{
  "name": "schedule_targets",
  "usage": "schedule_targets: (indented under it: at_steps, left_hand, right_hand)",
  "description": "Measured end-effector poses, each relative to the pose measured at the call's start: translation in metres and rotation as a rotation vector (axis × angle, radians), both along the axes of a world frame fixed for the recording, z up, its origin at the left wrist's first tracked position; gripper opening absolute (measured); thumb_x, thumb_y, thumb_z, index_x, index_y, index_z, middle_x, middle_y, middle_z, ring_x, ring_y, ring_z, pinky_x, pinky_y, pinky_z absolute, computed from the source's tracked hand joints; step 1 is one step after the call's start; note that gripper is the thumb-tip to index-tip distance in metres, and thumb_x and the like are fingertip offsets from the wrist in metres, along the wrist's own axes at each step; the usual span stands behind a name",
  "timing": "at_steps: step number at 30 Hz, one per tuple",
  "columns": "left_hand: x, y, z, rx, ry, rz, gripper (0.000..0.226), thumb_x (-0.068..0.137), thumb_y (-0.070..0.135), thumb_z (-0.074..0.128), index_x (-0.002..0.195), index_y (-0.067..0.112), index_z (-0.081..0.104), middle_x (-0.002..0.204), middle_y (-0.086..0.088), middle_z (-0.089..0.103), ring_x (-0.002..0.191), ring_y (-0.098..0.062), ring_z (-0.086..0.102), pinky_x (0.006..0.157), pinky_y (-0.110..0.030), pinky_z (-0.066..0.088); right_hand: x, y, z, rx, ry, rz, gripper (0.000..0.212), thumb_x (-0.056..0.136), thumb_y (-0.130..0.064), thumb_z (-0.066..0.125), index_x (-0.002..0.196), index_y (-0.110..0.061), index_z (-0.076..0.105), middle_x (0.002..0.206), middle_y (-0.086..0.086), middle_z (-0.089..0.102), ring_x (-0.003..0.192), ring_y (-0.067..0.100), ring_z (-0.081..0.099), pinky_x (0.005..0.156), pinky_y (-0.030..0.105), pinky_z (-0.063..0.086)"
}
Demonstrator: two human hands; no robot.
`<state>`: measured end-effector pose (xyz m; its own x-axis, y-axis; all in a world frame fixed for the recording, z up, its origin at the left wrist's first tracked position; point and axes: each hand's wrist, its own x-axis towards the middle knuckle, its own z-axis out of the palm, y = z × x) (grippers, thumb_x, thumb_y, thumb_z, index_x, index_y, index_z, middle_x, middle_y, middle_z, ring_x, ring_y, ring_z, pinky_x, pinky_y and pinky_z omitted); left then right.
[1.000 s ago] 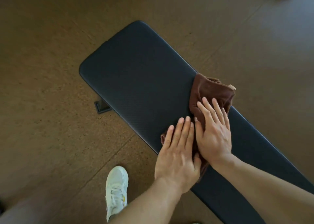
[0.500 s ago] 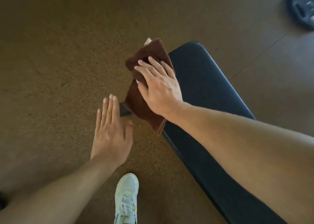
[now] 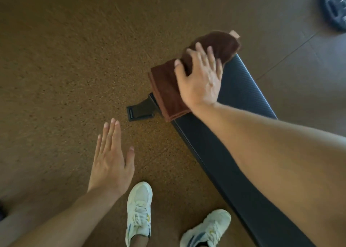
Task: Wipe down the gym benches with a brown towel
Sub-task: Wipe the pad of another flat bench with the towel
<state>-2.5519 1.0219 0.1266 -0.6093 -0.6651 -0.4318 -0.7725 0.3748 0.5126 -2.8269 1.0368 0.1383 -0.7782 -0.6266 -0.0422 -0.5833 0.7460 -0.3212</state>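
1. Speckled brown flooring is filling the background, with a dark weight plate lying at the far right corner and two white sneakers standing below the hands.
2. Under the right hand, the brown towel is lying over the far end of the black padded desk; part of it is bunching up beyond the fingertips, and its folded edge is overhanging the desk's left side, above a black foot bracket.
3. Right-hand fingers are looking spread and slightly bent over the cloth, pressing it down; blur is hiding whether they are gripping it.
4. Well apart from the towel, the left hand is hovering flat over the floor, its fingers lying straight and close together, touching nothing.
5. Judging from this, the wipe is reaching the end of the pad. Doing it well is calling for a flat palm, even pressure, the bunched part being smoothed out, and the cloth being drawn around the end edge without slipping off.
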Motion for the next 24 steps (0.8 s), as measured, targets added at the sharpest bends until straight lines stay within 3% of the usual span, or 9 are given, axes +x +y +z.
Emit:
schedule_targets:
  at_steps: [3,7,10,14,17,20,24]
  left_hand:
    - [-0.019,0.023,0.008,0.042,0.015,-0.014,0.076,0.102,0.038,0.037,0.16,0.017,-0.006,0.169,0.004,-0.011,0.152,-0.002,-0.02,0.125,-0.029,-0.006]
    - [-0.06,0.031,0.029,0.029,0.062,-0.08,0.088,0.099,0.039,0.052,0.16,0.023,-0.01,0.168,0.01,-0.016,0.151,0.0,-0.021,0.124,-0.027,-0.005]
    - [-0.086,0.021,0.045,0.061,0.102,-0.111,0.091,0.098,0.036,0.058,0.161,0.027,-0.007,0.168,0.014,-0.012,0.15,0.003,-0.016,0.124,-0.028,0.001]
    - [-0.096,0.003,0.05,-0.002,0.092,-0.199,0.085,0.1,0.034,0.055,0.161,0.027,-0.003,0.168,0.014,-0.013,0.152,0.0,-0.014,0.123,-0.027,0.001]
    - [-0.082,-0.014,0.046,-0.068,0.043,-0.233,0.082,0.1,0.033,0.054,0.162,0.024,0.001,0.169,0.013,-0.008,0.153,-0.001,-0.011,0.122,-0.025,0.002]
    - [-0.072,-0.003,0.045,-0.056,0.016,-0.2,0.082,0.1,0.029,0.055,0.162,0.023,0.002,0.169,0.012,-0.006,0.153,-0.001,-0.009,0.122,-0.025,0.002]
    - [-0.079,0.048,0.047,0.048,0.043,-0.093,0.088,0.095,0.016,0.059,0.162,0.024,0.002,0.17,0.007,0.002,0.155,-0.008,0.002,0.125,-0.032,0.012]
  right_hand:
    - [0.046,0.021,0.001,0.078,0.052,0.274,0.078,0.093,-0.075,0.048,0.155,-0.027,0.044,0.169,-0.004,0.032,0.16,0.022,0.016,0.13,0.049,0.011]
    - [0.033,0.033,0.0,0.025,0.027,0.337,0.061,0.102,-0.061,0.048,0.153,-0.027,0.047,0.168,-0.004,0.036,0.16,0.021,0.019,0.13,0.049,0.012]
    - [-0.006,0.048,-0.004,-0.055,0.024,0.146,0.043,0.106,-0.046,0.048,0.144,-0.029,0.057,0.162,-0.007,0.045,0.157,0.017,0.028,0.128,0.046,0.017]
    - [-0.093,0.085,0.001,-0.015,-0.079,-0.221,0.043,0.108,-0.047,0.041,0.147,-0.03,0.049,0.158,-0.004,0.048,0.151,0.023,0.035,0.121,0.045,0.03]
    - [-0.087,0.101,0.0,-0.05,-0.104,-0.254,0.046,0.109,-0.048,0.039,0.15,-0.03,0.048,0.157,-0.005,0.05,0.149,0.022,0.04,0.121,0.043,0.032]
    - [-0.03,0.111,-0.003,-0.071,-0.004,-0.112,0.044,0.109,-0.043,0.043,0.147,-0.028,0.055,0.16,-0.004,0.048,0.155,0.023,0.033,0.128,0.048,0.02]
    - [0.042,0.136,0.003,-0.021,-0.019,0.456,0.043,0.104,-0.044,0.044,0.139,-0.029,0.064,0.145,0.0,0.064,0.143,0.028,0.049,0.127,0.047,0.021]
